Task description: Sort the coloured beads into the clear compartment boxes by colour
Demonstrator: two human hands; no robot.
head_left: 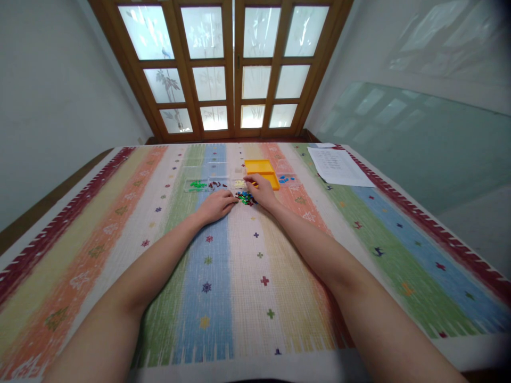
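Observation:
A small heap of mixed green, blue and dark red pieces [246, 198] lies on the striped cloth between my hands. My left hand [217, 206] rests at its left edge, fingertips drawn together; whatever they hold is too small to make out. Over a clear box with pale pieces [239, 184], my right hand [261, 190] is closed in a pinch, and its contents cannot be seen. Further left stand clear boxes with green pieces [197, 185] and dark red pieces [217, 185]. Behind my right hand is an open orange box [259, 166], partly covered by it.
Blue pieces [286, 180] lie in a clear box right of the orange one. Printed paper sheets [339, 166] lie at the table's far right. A striped tablecloth [207, 255] covers the table, with glass-paned doors [235, 64] beyond.

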